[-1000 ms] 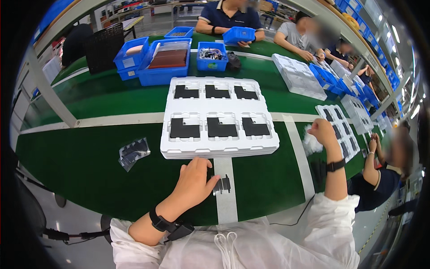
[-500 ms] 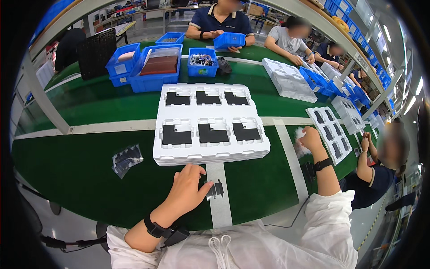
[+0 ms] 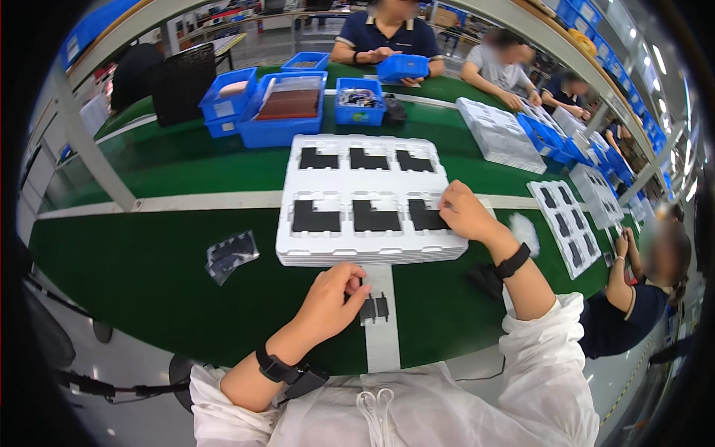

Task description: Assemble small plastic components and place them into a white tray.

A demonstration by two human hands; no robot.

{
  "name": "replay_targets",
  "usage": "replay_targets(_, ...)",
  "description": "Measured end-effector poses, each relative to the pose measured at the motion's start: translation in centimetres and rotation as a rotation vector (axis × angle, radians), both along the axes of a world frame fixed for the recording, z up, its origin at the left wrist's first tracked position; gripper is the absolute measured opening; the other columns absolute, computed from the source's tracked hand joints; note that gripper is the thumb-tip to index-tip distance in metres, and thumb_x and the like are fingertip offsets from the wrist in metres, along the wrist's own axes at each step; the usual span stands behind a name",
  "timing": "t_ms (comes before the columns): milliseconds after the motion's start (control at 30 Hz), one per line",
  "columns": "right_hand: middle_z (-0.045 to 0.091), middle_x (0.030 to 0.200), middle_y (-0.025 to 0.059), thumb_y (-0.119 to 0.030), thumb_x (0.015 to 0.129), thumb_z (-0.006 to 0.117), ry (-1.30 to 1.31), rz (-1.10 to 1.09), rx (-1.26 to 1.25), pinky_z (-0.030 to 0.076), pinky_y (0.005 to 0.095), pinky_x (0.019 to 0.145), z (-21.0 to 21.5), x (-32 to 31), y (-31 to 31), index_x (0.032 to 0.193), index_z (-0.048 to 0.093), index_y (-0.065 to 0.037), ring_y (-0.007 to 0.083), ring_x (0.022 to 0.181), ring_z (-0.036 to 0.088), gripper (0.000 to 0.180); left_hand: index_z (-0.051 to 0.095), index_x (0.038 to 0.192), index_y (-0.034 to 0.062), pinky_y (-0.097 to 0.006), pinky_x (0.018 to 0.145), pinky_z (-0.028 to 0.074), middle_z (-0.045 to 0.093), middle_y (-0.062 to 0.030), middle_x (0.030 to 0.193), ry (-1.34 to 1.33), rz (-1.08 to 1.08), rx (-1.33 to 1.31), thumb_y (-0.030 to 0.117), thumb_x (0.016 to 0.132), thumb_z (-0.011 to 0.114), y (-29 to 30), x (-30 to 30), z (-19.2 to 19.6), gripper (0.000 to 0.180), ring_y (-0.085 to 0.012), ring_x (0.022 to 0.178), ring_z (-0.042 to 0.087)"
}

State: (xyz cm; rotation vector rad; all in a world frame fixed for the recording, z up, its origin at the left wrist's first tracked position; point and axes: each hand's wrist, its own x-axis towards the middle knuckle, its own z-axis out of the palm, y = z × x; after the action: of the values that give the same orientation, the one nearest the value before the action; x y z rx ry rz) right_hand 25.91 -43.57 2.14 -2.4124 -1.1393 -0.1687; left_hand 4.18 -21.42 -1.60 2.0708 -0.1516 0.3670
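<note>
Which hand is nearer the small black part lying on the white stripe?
Left. The left hand touches the small black part at its left edge. The right hand rests farther up, on the white tray at its right side.

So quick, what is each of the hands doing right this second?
Left hand: fingers curled on a small black part lying on the belt.
Right hand: resting on the white tray, at its near right black part; grip cannot be told.

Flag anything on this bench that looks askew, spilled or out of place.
One thing stands out: a small clear bag with dark contents lies loose and skewed on the green mat, left of the white tray stack. The tray's six dark parts sit square in their pockets. The left hand rests beside a small dark part; the right hand touches the tray's near right corner.
</note>
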Motion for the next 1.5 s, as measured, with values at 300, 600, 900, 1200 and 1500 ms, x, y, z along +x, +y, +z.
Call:
replay_targets(300, 0.054, 0.079, 0.0034, -0.006, 0.069, 0.071, 0.465, 0.002, 0.045, 0.040, 0.0250, 0.060, 2.3, -1.0, -1.3, 0.081, 0.060, 0.000, 0.0115, 0.070, 0.048, 0.017, 0.056, 0.089, 0.0018, -0.030, 0.063, 0.044, 0.055, -0.0051, 0.070, -0.141, 0.008, 0.033, 0.006, 0.079, 0.062, 0.1, -0.7, 1.0, 0.012, -0.0180, 0.065, 0.054)
replay_targets(600, 0.057, 0.069, -0.0010, -0.007, 0.080, 0.065, 0.669, -0.221, 0.777, 0.030, 0.0166, 0.045, 5.7, -12.3, 0.8, 0.084, 0.063, 0.000, 0.0026, 0.053, 0.042, 0.008, 0.058, 0.098, 0.0001, -0.023, 0.068, 0.046, 0.063, -0.0039, 0.082, -0.068, 0.036, -0.350, 0.006, 0.087, 0.057, 0.8, -0.4, 3.4, 0.013, -0.0097, 0.079, 0.059)
replay_targets(900, 0.058, 0.059, 0.0061, -0.006, 0.084, 0.061, 0.837, 0.043, 0.979, 0.033, 0.0186, 0.036, 3.8, -16.1, 3.7, 0.087, 0.060, 0.005, 0.0081, 0.040, 0.048, 0.012, 0.058, 0.109, -0.0013, -0.027, 0.082, 0.044, 0.062, -0.0078, 0.098, -0.083, -0.173, -0.684, 0.011, 0.093, 0.048, 0.3, -0.5, 8.3, 0.022, -0.0127, 0.093, 0.057)
replay_targets(1200, 0.058, 0.061, 0.0063, -0.007, 0.083, 0.063, 0.858, 0.027, 1.054, 0.033, 0.0189, 0.034, 2.6, -16.3, 3.8, 0.085, 0.061, 0.006, 0.0066, 0.038, 0.046, 0.014, 0.061, 0.103, -0.0023, -0.031, 0.086, 0.042, 0.060, -0.0116, 0.099, -0.078, -0.284, -0.687, 0.011, 0.091, 0.049, 0.1, 0.8, 6.6, 0.021, -0.0182, 0.094, 0.056)
replay_targets(1500, 0.059, 0.062, 0.0070, -0.009, 0.083, 0.062, 0.924, -0.033, 1.059, 0.032, 0.0180, 0.033, 1.9, -16.5, 3.5, 0.084, 0.061, 0.006, 0.0066, 0.038, 0.046, 0.015, 0.059, 0.106, -0.0026, -0.036, 0.089, 0.042, 0.056, -0.0145, 0.106, 0.099, -0.394, -0.958, 0.022, 0.094, 0.043, -0.5, 1.4, 4.9, 0.031, -0.0238, 0.101, 0.054)
